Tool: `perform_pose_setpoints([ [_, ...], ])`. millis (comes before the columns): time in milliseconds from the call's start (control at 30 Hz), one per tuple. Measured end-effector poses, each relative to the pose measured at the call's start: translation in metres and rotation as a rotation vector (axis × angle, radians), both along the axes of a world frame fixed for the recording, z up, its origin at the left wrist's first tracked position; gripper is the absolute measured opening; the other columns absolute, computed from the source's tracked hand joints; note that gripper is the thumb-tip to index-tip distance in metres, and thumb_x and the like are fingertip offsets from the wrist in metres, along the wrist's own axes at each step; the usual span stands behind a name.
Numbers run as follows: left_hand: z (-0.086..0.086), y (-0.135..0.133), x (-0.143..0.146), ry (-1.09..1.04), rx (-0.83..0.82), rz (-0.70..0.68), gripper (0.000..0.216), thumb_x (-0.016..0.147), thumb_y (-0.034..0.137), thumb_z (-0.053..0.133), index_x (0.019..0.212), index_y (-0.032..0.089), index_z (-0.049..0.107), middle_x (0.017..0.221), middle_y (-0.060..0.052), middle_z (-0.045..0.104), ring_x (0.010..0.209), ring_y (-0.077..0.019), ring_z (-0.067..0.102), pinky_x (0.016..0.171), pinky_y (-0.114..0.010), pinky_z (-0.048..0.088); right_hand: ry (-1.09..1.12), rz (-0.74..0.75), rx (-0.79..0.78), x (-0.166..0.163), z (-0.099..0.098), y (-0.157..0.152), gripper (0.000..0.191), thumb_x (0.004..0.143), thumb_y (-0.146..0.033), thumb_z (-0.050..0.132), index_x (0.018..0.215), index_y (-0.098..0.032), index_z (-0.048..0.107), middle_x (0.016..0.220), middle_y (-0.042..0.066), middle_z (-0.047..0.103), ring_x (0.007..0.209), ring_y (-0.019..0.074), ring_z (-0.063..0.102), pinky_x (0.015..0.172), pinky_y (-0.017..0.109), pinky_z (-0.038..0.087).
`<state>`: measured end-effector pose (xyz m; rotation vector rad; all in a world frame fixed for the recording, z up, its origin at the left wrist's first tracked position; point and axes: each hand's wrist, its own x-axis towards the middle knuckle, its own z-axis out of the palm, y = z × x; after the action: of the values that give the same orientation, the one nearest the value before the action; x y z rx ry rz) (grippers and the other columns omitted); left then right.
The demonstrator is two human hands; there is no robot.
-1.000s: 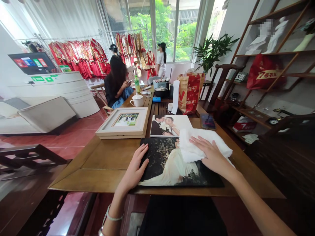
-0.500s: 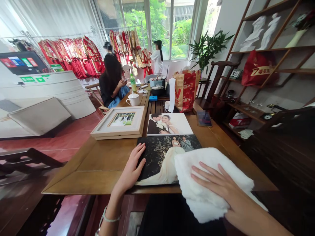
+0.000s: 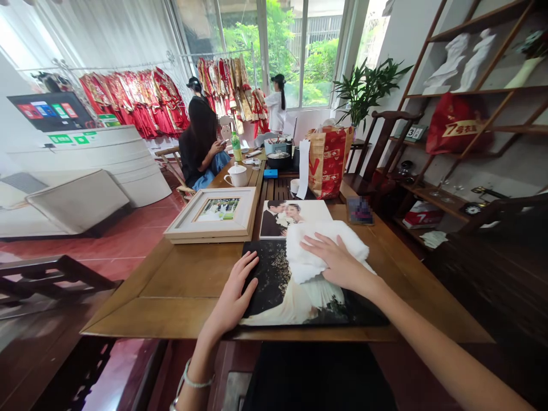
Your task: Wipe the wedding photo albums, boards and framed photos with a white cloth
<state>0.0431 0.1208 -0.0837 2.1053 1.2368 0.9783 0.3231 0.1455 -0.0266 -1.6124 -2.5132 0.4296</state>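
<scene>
My left hand point(image 3: 237, 290) lies flat with fingers stretched along the left edge of a dark wedding photo panel point(image 3: 269, 274). A pale gown shows across the panel's lower part. My right hand point(image 3: 338, 260) presses flat, fingers spread, on a folded white towel point(image 3: 353, 242). The towel covers the panel's upper right part and overlaps the near edge of a second, lighter wedding photo panel point(image 3: 272, 220). Left of the panels lies a pale wooden picture frame point(image 3: 184, 228) around a small photo, apparently on top of another frame.
The panels lie on a brown wooden table point(image 3: 171, 279). Farther back stand a white lidded cup point(image 3: 236, 175), a green bottle point(image 3: 236, 147) and a red-and-brown paper bag point(image 3: 329, 165). A seated person point(image 3: 199, 142) in black is beyond the table's left side. Shelves point(image 3: 454, 91) rise at right.
My right hand and the towel have moved up and left, from the panel's near right edge onto its upper right part. My left hand stays in place on the panel.
</scene>
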Motion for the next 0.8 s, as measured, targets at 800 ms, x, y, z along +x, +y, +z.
perform_pose_setpoints([
  [800, 0.005, -0.002, 0.008, -0.103, 0.034, 0.099, 0.035, 0.090, 0.022, 0.052, 0.125, 0.025, 0.050, 0.119, -0.007, 0.060, 0.119, -0.0229, 0.055, 0.109, -0.046, 0.037, 0.068, 0.023, -0.010, 0.027, -0.007, -0.045, 0.099, 0.048, -0.002, 0.038, 0.143, -0.029, 0.043, 0.152, -0.002, 0.036, 0.145, 0.0239, 0.022, 0.115, 0.061, 0.011],
])
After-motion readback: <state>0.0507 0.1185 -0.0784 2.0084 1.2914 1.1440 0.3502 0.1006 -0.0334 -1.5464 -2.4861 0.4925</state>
